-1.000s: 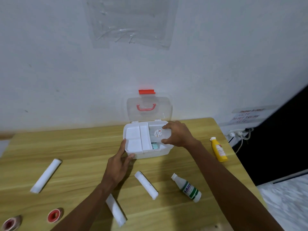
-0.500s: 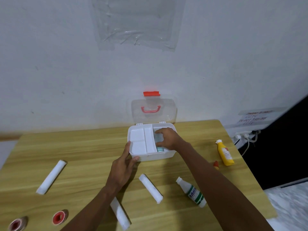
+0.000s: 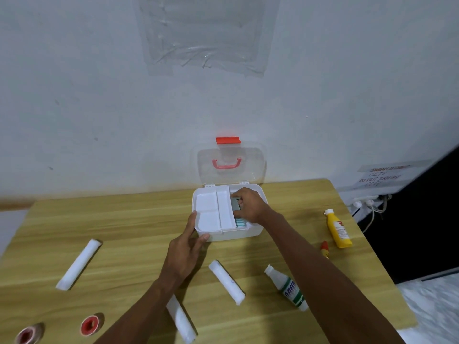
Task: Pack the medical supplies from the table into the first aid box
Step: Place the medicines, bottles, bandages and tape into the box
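- A clear plastic sheet [image 3: 203,36] is taped to the grey-white wall [image 3: 74,108].
- A paper notice [image 3: 382,176] with printed text hangs low at the right.
- White plugs and cables [image 3: 370,204] sit beneath the notice.
- The wooden surface [image 3: 124,232] meets the wall.

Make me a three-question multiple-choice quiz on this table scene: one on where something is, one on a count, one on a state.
1. Where is the right hand?
A. inside the first aid box
B. on the yellow bottle
C. off the table

2. How many white gauze rolls lie on the table?
A. one
B. three
C. five

3. The box lid is:
A. shut
B. removed
C. open, upright

Answers: 1 A, fingers reach into the right compartment. 2 B, rolls at left, centre and near edge. 3 C, it stands against the wall.
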